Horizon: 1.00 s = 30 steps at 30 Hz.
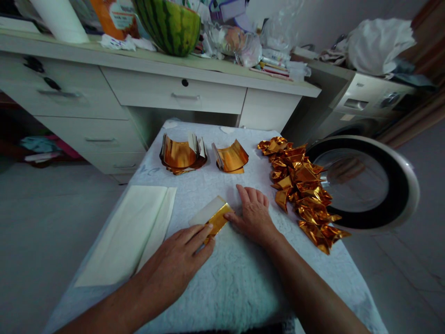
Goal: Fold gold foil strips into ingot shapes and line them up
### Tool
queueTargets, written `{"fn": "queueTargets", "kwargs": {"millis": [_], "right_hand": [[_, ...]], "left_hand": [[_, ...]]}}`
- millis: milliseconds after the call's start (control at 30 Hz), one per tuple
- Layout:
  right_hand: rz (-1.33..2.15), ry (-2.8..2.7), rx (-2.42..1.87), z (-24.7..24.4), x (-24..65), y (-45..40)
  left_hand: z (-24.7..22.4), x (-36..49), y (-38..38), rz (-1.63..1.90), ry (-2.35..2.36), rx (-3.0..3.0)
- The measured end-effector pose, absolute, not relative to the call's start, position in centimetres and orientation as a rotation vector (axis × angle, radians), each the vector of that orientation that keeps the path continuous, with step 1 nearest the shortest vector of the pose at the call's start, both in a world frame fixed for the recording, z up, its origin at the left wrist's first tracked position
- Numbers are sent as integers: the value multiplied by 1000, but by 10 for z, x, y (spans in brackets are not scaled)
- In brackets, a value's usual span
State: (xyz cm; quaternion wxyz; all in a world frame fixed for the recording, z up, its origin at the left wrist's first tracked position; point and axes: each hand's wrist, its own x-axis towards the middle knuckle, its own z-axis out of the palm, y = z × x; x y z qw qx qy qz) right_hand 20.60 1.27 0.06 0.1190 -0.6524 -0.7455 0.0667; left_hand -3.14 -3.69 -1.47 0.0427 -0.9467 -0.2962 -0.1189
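Observation:
A small sheet of gold foil paper with a whitish border lies on the cloth-covered table, partly folded over. My left hand presses its lower left end, fingers close together and thumb at the near edge. At the other end, the thumb of my right hand touches the foil's right corner, while the other fingers are spread on the cloth. Two curved stacks of gold paper, a larger one and a smaller one, stand beyond my hands. Folded shiny gold pieces are heaped on the right.
Pale folded sheets lie on the left of the table. Behind are a white drawer desk bearing a cut watermelon, and a washing machine with its round door open at the right.

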Motion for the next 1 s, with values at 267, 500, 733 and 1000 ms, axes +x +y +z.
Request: {"fn": "queueTargets", "kwargs": {"millis": [267,500,733,1000], "right_hand": [[155,-2107,-1977,1,218,20],[374,-2086,-1749,8,208,15],[399,-2082,-1733,4,191,14],[509,-1985,-1708,8,189,15]], "left_hand": [[-13,-34,-34,-505,-885,-2897],[-11,-30,-30,-721,-899,-2881],[-8,-30,-31,-725,-912,-2898],[-9,-29,-32,-730,-902,-2909]]}}
